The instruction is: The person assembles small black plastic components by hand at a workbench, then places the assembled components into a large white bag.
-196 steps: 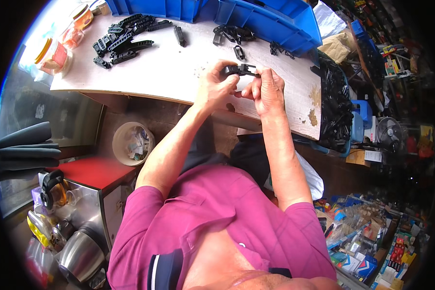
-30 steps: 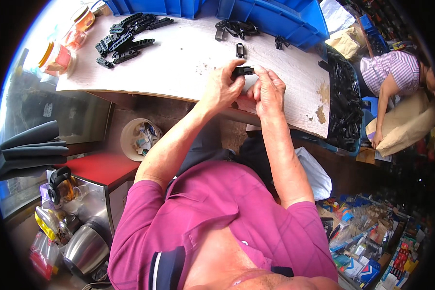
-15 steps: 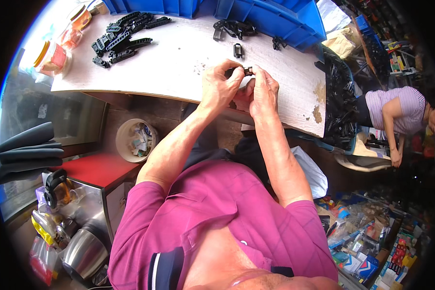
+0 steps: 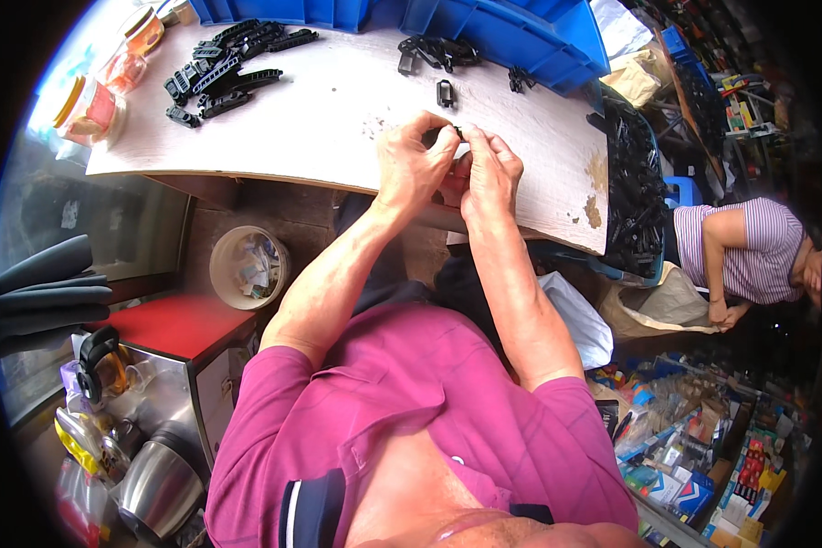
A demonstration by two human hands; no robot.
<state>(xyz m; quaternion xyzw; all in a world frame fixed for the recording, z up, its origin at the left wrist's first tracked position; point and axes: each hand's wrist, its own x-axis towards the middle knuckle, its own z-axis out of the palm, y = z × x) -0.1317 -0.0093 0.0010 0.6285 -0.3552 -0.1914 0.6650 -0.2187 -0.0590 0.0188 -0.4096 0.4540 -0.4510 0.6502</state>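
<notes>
My left hand (image 4: 415, 163) and my right hand (image 4: 490, 175) meet over the front part of the white table (image 4: 274, 137). Pinched between their fingertips is a small black plastic part (image 4: 458, 133), mostly covered by the fingers. Just beyond lies a single black plastic piece (image 4: 445, 93) with an open frame shape. Farther back is a small heap of black plastic parts (image 4: 440, 53), and to its right a little cluster of tiny black pieces (image 4: 521, 79). A larger pile of long, ridged black strips (image 4: 224, 73) lies at the left.
Blue plastic bins (image 4: 511, 36) line the table's back edge. Jars with orange lids (image 4: 84, 108) stand at its left end. A tub of black parts (image 4: 635, 192) adjoins the right end. A white bucket (image 4: 249, 267) sits below. At right, another person (image 4: 749, 247) bends over a sack.
My fingertips have closed further over the black part, so less of it shows. The other person has shifted lower, and the sack beside them has moved. The view has shifted slightly.
</notes>
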